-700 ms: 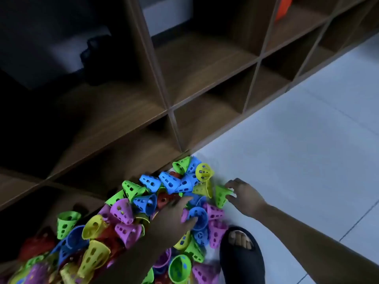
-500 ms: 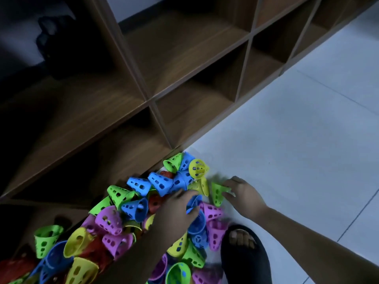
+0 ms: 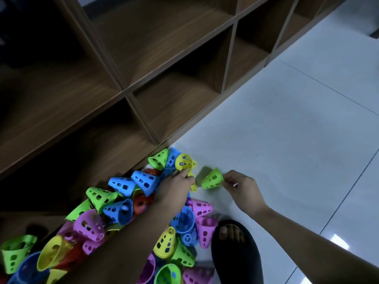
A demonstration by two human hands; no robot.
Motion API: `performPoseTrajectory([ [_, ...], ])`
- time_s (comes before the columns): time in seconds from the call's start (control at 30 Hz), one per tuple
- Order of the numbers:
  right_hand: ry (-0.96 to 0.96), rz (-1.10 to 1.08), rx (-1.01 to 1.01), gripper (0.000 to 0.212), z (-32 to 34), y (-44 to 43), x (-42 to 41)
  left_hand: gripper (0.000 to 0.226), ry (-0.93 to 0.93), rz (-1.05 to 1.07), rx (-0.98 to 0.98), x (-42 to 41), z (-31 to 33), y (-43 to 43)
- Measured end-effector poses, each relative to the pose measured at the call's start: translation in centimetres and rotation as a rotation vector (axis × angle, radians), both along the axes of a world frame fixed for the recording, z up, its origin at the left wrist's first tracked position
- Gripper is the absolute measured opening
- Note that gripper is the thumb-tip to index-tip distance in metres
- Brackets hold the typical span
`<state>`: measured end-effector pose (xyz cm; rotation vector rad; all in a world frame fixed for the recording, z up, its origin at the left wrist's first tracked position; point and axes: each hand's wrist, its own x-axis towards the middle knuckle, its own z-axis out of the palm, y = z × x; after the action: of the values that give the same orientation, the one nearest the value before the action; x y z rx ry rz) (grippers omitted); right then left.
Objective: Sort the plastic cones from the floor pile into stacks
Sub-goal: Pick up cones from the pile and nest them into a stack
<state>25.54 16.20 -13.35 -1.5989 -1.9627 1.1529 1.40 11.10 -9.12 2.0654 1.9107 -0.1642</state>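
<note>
Right hand (image 3: 242,189) pinches the green cone (image 3: 212,179) by its rim, at the pile's (image 3: 121,214) 2 o'clock; left hand (image 3: 176,186) at 9 o'clock of it, fingers beside a yellow cone (image 3: 185,161), grip hidden

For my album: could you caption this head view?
Right hand pinches a green cone beside the pile; left hand reaches into it.
</note>
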Motion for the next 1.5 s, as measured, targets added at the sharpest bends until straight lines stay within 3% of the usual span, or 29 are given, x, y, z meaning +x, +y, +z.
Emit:
performPoseTrajectory([
  [0.2, 0.204, -0.214, -0.21, 0.012, 0.9, -0.1, 0.9, 0.01, -0.224, 0.138, 0.167, -0.8, -0.8, 0.0],
  [0.3, 0.415, -0.364, -0.379, 0.013, 1.6, -0.1, 1.7, 0.005, -0.444, 0.254, 0.29, -0.4, 0.0, -0.2],
  [0.4, 0.552, -0.394, -0.496, 0.017, 2.2, -0.2, 2.2, 0.005, -0.535, 0.36, 0.355, 0.6, 0.8, -0.5],
  [0.5, 0.635, -0.392, -0.571, 0.02, 2.7, -0.2, 2.5, 0.009, -0.565, 0.481, 0.303, 1.8, 0.5, -0.7],
  [0.67, 0.68, -0.379, -0.602, 0.018, 2.9, 0.2, 3.0, 0.02, -0.571, 0.674, 0.04, 2.7, -1.2, 0.0],
  [0.77, 0.677, -0.37, -0.639, 0.017, 2.8, 0.1, 3.1, 0.018, -0.558, 0.711, -0.074, 3.0, -2.0, 0.7],
  [1.03, 0.556, -0.392, -0.708, 0.013, 0.6, 0.2, 0.9, 0.026, -0.24, 0.585, -0.164, 3.1, -2.9, 1.9],
  [1.33, 0.367, -0.389, -0.656, 0.012, -1.4, -0.2, -1.2, 0.01, -0.26, 0.48, 0.066, 2.3, -0.4, -1.7],
  [1.4, 0.325, -0.402, -0.657, 0.01, -1.4, -0.5, -1.2, 0.015, -0.245, 0.464, 0.079, 2.7, 0.3, -3.2],
  [1.5, 0.083, -0.301, -0.515, 0.008, -0.5, -1.4, -0.9, 0.025, -0.182, 0.455, 0.033, 3.4, 0.9, -5.1],
])
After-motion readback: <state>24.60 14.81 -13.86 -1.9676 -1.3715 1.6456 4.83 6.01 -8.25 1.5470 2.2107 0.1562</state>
